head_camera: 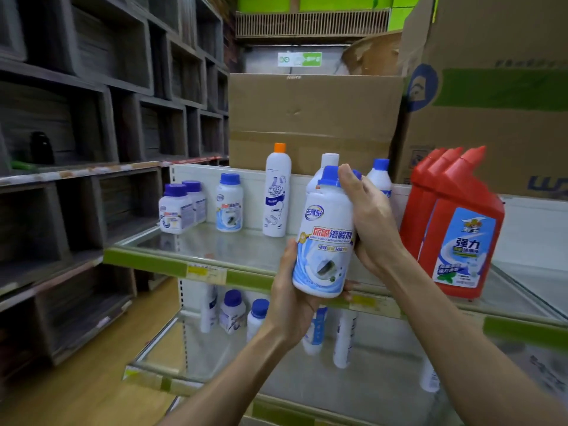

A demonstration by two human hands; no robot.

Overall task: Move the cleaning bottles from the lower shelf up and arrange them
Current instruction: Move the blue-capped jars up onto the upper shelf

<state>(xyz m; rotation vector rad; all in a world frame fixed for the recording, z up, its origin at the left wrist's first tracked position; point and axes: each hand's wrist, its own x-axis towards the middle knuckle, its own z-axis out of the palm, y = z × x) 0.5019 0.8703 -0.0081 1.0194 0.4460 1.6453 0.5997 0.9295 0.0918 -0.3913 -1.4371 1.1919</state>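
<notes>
- Head view: a white bottle (324, 241) with a blue cap is held tilted in front of the upper shelf's (172, 265) green front edge.
- The left hand (292, 302) cups its base; the right hand (368, 222) wraps its shoulder and neck.
- Behind, white bottles stand along the upper shelf's back edge (red jugs (455, 222) toward its right end).
- More bottles (233, 312) stand on the lower shelf (172, 358).

Both my forearms reaching up and forward, my left hand (290, 298) cupped from below with thumb up the near side and fingers curled round underneath, my right hand (370, 221) wrapped from the right, thumb tip high, wrist bent inward
</notes>
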